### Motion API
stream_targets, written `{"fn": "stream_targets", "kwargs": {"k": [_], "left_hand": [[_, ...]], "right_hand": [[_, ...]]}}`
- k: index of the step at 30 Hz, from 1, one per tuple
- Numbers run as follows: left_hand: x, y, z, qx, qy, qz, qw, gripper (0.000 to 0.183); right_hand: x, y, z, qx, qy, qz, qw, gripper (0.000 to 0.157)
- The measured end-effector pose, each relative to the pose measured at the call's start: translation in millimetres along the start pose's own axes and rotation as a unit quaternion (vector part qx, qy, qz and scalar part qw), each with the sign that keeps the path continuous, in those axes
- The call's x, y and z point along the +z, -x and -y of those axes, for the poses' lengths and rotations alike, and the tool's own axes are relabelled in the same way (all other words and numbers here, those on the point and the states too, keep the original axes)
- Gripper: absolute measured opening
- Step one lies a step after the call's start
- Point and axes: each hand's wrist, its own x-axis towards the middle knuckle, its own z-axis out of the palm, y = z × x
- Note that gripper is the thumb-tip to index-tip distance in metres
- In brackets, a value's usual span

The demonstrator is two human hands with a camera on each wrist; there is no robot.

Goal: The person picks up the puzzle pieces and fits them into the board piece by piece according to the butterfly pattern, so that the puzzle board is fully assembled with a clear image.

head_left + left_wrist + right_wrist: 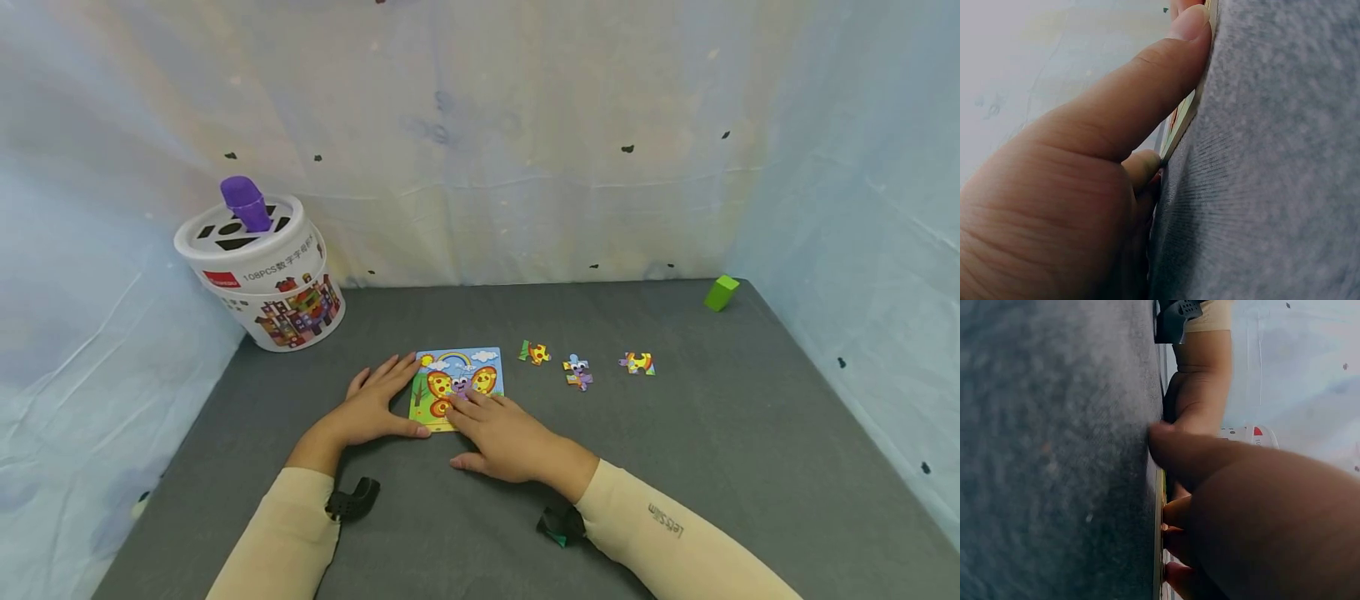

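A small jigsaw puzzle board (484, 357) with a butterfly, rainbow and clouds lies flat on the dark grey table. My left hand (375, 406) lies along its left side, fingers outstretched, index fingertip by the upper left corner and thumb at the lower edge. In the left wrist view the thumb (1147, 81) touches the thin edge of the board. The fingertips of my right hand (510, 437) press on the picture's lower right part and cover some of it, while the thumb stays off the board. Both hands' fingers are fairly straight.
Three loose puzzle pieces lie right of the board: one green and yellow (535, 352), one purple and blue (577, 372), one with yellow and rainbow colours (637, 363). A white bucket (262, 275) topped by a purple block (246, 203) stands back left; a green block (722, 293) lies back right.
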Motion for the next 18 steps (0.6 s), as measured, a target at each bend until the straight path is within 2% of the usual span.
{"fn": "stream_targets", "kwargs": {"k": [3,10,15,18], "left_hand": [[1.1,-0.4,-0.1,0.001,-0.001,0.0,1.0,0.125],[1.4,-1.3,-0.8,-0.001,-0.004,0.005,1.0,0.124],[1.4,-1.4,0.0,0.001,-0.007,0.001,1.0,0.124],[1.3,-0.9,0.5,0.0,-0.007,0.001,1.0,0.125]], "right_hand": [[1.2,3.9,2.0,0.008,-0.008,0.04,0.999,0.084],[3.7,6.2,-1.5,0.011,-0.041,0.062,0.997,0.093],[3.0,5.0,-3.8,0.012,-0.066,0.064,0.996,0.094],[0.5,3.0,-7.2,0.01,-0.104,0.053,0.993,0.09]]}}
